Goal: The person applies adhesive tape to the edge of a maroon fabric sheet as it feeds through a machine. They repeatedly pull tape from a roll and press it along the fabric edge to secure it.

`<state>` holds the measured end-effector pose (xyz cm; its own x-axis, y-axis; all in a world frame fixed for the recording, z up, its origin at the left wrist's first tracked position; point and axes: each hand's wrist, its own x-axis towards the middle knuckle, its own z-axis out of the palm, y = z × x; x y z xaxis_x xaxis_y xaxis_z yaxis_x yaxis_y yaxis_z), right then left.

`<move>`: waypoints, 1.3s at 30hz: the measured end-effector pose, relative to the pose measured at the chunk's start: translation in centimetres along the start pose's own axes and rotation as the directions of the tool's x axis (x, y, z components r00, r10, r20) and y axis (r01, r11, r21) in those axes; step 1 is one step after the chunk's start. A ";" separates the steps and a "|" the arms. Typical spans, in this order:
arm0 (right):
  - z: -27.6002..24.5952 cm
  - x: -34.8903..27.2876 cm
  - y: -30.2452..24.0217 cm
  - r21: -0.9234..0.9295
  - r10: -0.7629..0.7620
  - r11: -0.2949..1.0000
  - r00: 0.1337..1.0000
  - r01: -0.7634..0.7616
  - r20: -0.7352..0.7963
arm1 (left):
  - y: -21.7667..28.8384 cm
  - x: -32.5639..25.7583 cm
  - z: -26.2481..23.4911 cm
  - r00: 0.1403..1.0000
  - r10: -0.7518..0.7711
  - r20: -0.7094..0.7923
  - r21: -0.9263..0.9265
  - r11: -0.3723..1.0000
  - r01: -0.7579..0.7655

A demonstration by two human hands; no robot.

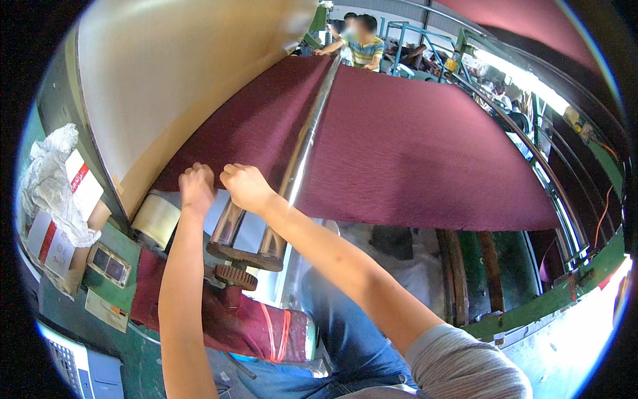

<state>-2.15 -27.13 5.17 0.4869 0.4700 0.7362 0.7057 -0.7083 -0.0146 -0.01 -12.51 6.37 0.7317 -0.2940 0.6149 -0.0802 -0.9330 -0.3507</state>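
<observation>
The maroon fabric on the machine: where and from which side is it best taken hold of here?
Probably at the near cut edge of the maroon fabric, left of the steel roller, coming from the near end. Only there does a free edge lie within reach; the rest lies stretched flat. The left hand and right hand are both closed at that edge.

2 fists (197, 185) (244, 186) on maroon fabric's (412, 146) edge — steel roller (307, 136) beside.
</observation>
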 end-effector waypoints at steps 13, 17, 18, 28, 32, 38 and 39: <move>0.6 0.2 0.6 -0.079 0.454 0.889 0.891 -0.451 0.029 | -1.4 -0.1 1.8 0.889 0.081 0.451 -0.041 0.997 -0.070; -0.1 0.5 -0.2 0.067 0.150 0.985 0.982 -0.158 0.114 | -2.5 0.0 3.4 0.909 -0.090 0.406 0.025 0.996 0.088; 0.1 0.5 -0.6 0.093 0.094 0.991 0.995 -0.097 0.040 | -2.5 0.0 3.7 0.917 -0.124 0.379 0.032 0.992 0.121; 1.6 0.5 0.6 0.102 0.224 0.971 0.973 -0.219 -0.049 | -0.4 0.2 0.0 0.910 0.165 0.380 -0.175 0.979 -0.104; 0.8 0.3 0.9 -0.024 0.572 0.815 0.810 -0.579 -0.130 | -1.1 0.1 0.5 0.889 0.135 0.438 -0.076 0.991 -0.113; -0.1 0.2 0.1 0.149 0.159 0.975 0.986 -0.164 0.047 | -1.6 0.3 1.9 0.908 -0.053 0.417 -0.007 0.998 0.061; -0.1 0.2 0.0 0.177 0.116 0.976 0.992 -0.123 0.048 | -1.6 0.2 1.9 0.953 0.000 0.303 -0.054 0.998 0.017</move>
<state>-2.11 -27.13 5.36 0.5897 0.4092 0.6962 0.7204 -0.6561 -0.2246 1.58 -10.67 5.70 0.9024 -0.2174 0.3720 -0.1041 -0.9478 -0.3014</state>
